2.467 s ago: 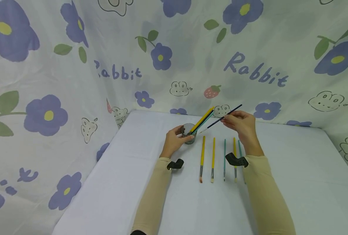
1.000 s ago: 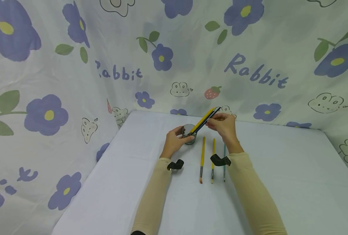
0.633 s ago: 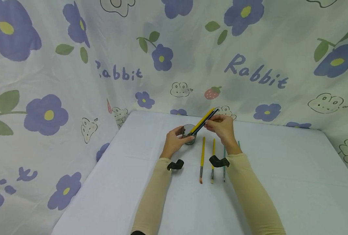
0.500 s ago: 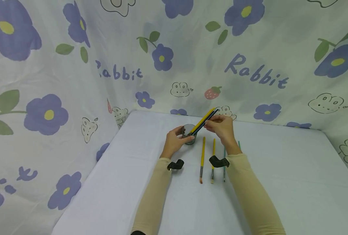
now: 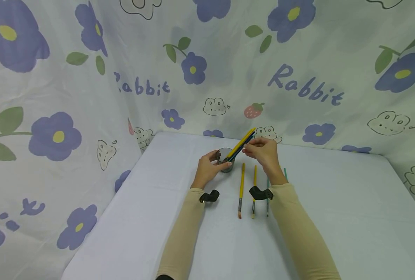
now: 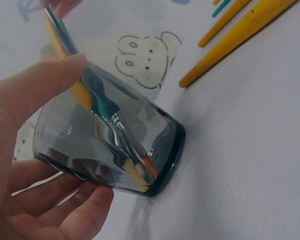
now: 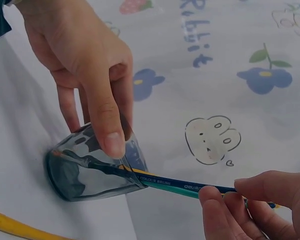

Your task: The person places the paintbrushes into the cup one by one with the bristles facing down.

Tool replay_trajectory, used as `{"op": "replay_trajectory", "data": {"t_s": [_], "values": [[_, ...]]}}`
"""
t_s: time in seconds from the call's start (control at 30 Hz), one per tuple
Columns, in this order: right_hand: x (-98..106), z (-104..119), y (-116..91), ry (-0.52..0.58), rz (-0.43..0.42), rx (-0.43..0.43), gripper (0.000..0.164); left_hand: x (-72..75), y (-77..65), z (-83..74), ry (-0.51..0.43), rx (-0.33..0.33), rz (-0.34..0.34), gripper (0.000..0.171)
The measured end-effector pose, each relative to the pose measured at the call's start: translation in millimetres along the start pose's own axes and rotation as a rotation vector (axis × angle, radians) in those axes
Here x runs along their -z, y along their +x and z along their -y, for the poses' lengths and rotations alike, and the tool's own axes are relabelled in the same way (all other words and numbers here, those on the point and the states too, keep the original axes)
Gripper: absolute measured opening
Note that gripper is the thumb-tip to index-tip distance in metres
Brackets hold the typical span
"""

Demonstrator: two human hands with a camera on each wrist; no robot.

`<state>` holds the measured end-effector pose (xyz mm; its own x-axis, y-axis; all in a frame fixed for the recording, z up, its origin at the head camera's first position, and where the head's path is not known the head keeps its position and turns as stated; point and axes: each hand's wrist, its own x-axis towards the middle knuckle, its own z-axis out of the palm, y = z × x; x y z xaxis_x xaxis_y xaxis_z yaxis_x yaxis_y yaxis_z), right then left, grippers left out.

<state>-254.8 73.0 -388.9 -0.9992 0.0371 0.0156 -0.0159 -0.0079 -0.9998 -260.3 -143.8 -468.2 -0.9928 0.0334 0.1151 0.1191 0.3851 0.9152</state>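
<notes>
My left hand (image 5: 207,170) grips a clear glass (image 6: 162,112), thumb on one side and fingers on the other. In the left wrist view the glass leans, with several paintbrushes inside, bristles down near its base. Yellow paintbrush (image 5: 240,143) handles stick out of its mouth toward the upper right. My right hand (image 5: 265,154) pinches a dark blue paintbrush (image 7: 162,181) by its handle, between thumb and fingers; its lower part is in the glass. A teal handle (image 7: 175,187) lies right beside it in the right wrist view.
On the white table (image 5: 140,217) more paintbrushes lie in a row: a yellow one (image 5: 242,182), a second yellow one (image 5: 255,177) and a teal one (image 5: 267,208). Others are partly hidden under the right forearm. A patterned cloth (image 5: 228,77) hangs behind.
My right hand has moved left to the glass, and the dark blue paintbrush, earlier held outside, is now in it and has slid slightly deeper. The left hand has stayed in place.
</notes>
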Motion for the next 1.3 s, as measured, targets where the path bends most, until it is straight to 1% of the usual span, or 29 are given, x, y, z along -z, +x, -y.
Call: {"op": "replay_trajectory", "data": {"t_s": [0.13,0.3,0.47,0.63,0.83,1.0,1.17,1.3], "values": [[5.9,2.4,-2.0,-0.035,-0.004,0.003,0.024,0.1,0.4,1.1,0.01,0.0,0.001,0.081],[20.0,8.1,-5.0,-0.088,-0.042,0.016,0.026,0.2,0.6,2.0,0.018,-0.011,0.004,0.079],[42.1,12.7,-10.7,-0.122,-0.081,0.022,0.025,0.0,0.8,2.1,0.011,-0.001,0.007,0.08],[66.1,13.9,-18.2,-0.194,-0.135,0.022,0.026,-1.0,1.6,2.1,0.021,0.005,0.007,0.082],[90.0,7.8,-27.0,-0.282,-0.159,0.03,0.033,-0.5,0.9,1.5,0.004,0.0,0.007,0.082],[105.9,-0.9,-34.0,-0.332,-0.192,0.019,0.035,0.5,0.3,1.0,-0.014,0.005,0.007,0.084],[115.2,-5.4,-40.9,-0.397,-0.243,0.0,0.034,0.2,0.9,2.1,-0.014,-0.005,0.002,0.081],[121.2,-10.0,-45.1,-0.438,-0.256,-0.028,0.034,-0.8,1.3,2.0,-0.012,-0.004,0.002,0.08]]}}
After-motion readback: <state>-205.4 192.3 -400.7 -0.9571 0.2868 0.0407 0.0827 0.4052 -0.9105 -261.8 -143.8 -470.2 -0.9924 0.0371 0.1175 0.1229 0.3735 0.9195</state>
